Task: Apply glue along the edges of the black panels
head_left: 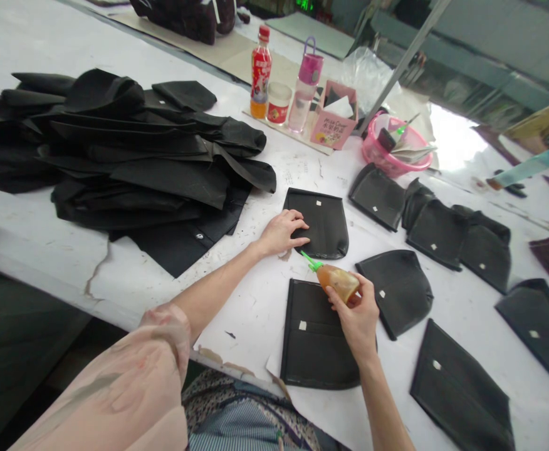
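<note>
My left hand [284, 233] lies with its fingers spread on the left edge of a black leather-like panel [326, 222] that bears a small white tag. In my right hand [360, 313] is a squeeze bottle [338, 282] of amber liquid, its green nozzle pointing up and left toward that panel's lower edge. Under the bottle and right hand lies a second black panel [319, 341], also with a white tag and partly covered by the hand. Just right of the bottle rests another black panel [399, 291].
A heap of black pieces [162, 150] covers the table's left side. Several tagged panels [462, 388] are spread to the right. At the back stand a drink bottle [260, 75], a glass jar [279, 103], a purple-lidded bottle [303, 94], a pink box [333, 122] and a pink basket [387, 156].
</note>
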{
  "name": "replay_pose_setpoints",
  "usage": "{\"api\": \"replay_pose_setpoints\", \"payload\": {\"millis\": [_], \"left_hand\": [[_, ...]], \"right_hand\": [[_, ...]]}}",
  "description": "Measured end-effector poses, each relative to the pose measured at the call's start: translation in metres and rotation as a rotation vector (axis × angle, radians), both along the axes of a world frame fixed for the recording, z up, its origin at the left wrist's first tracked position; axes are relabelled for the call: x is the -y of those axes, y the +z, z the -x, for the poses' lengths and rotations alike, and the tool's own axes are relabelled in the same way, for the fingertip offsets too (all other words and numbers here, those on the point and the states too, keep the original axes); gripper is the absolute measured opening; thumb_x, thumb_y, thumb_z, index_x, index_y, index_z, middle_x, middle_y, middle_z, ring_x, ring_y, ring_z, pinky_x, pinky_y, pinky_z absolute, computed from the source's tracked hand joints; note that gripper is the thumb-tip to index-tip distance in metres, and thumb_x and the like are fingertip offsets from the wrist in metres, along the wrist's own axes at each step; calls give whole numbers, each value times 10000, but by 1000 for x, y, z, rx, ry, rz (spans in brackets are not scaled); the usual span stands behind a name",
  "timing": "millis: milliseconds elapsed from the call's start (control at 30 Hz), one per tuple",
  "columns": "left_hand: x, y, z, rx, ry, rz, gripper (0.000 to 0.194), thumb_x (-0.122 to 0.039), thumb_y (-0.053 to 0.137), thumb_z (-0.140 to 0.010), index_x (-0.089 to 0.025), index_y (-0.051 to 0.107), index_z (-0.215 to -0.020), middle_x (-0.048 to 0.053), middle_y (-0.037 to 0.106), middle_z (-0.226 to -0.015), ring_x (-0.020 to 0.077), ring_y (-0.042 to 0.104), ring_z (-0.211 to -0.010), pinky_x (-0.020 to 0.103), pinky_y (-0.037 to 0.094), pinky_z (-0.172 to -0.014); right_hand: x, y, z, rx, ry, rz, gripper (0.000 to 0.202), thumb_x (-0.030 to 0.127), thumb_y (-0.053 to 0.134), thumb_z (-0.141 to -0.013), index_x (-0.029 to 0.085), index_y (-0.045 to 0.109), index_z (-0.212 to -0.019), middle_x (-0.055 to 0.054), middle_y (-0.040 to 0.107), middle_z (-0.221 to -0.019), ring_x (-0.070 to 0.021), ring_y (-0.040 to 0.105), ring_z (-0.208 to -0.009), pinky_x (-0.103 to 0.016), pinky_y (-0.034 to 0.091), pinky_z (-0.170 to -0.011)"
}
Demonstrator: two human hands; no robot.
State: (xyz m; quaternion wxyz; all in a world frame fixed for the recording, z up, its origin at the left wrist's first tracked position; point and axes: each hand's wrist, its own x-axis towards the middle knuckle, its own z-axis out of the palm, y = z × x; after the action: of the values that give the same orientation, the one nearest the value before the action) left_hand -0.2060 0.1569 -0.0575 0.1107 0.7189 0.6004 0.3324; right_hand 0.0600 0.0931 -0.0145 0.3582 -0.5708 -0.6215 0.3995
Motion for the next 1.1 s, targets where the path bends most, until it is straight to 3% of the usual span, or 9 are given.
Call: {"api": "replay_pose_setpoints", "payload": {"millis": [467,1100], "left_hand": [[0,-1,0,3,0,-10,295,-412,756,-867,-216,742,-1087,84,628,-1218,254,589,-1124,399,514,-988],[0,0,0,13,-3,8,305,-412,750,-871,-215,736,-1102,86,614,-1234,254,577,-1145,397,499,-1006]], "right_hand": [[-1,1,0,-1,6,0,682,545,849,-714,206,564,-1232,-102,689,-1132,-265,711,-864,-409,620,-719],[-3,3,2,-55,-34,14,747,566,883,-653,203,562,-1221,-118,687,-1147,-260,726,-805,-400,626,-681]]}}
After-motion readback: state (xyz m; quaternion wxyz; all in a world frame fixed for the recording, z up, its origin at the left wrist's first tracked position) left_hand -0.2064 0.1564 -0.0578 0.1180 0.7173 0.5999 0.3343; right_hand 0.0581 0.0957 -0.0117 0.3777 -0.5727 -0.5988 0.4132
